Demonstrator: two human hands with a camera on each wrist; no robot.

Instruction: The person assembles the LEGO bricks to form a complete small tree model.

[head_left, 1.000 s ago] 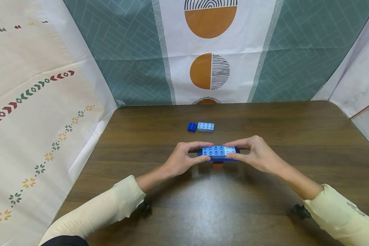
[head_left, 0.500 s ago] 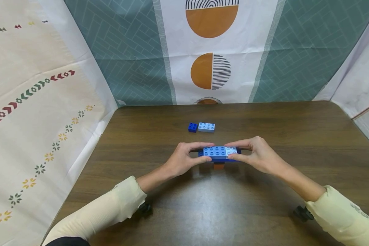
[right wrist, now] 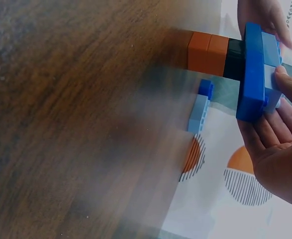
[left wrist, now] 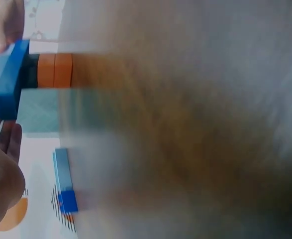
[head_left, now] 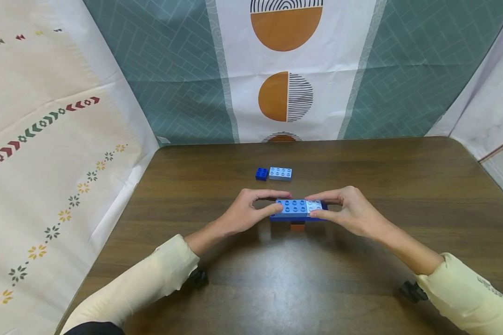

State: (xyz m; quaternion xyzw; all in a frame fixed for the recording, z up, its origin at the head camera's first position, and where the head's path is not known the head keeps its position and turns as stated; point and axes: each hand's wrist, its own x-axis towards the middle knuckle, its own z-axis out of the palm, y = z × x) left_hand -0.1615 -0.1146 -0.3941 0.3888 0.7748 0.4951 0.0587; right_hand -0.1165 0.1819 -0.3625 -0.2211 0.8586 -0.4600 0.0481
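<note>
Between both hands stands a T-shaped stack of toy building bricks: orange bricks (right wrist: 206,54) at the base, a dark brick (right wrist: 234,59) above, then a long dark blue brick (right wrist: 252,74). A medium blue brick (head_left: 293,207) and a pale blue brick (head_left: 313,206) sit side by side on top. My right hand (head_left: 354,211) pinches the pale blue brick, thumb in front and fingers behind. At the other end my left hand (head_left: 245,211) has loose, extended fingers; its thumb overlaps the medium blue brick's top corner in the head view.
A small dark blue brick (head_left: 261,174) and a light blue brick (head_left: 280,173) lie side by side on the wooden table (head_left: 201,163) beyond the stack. A patterned cloth (head_left: 167,70) hangs behind the table's far edge.
My left hand has loosened, its thumb lifting from the front face up over the top of the medium blue brick. The right hand and the stack stay in place.
</note>
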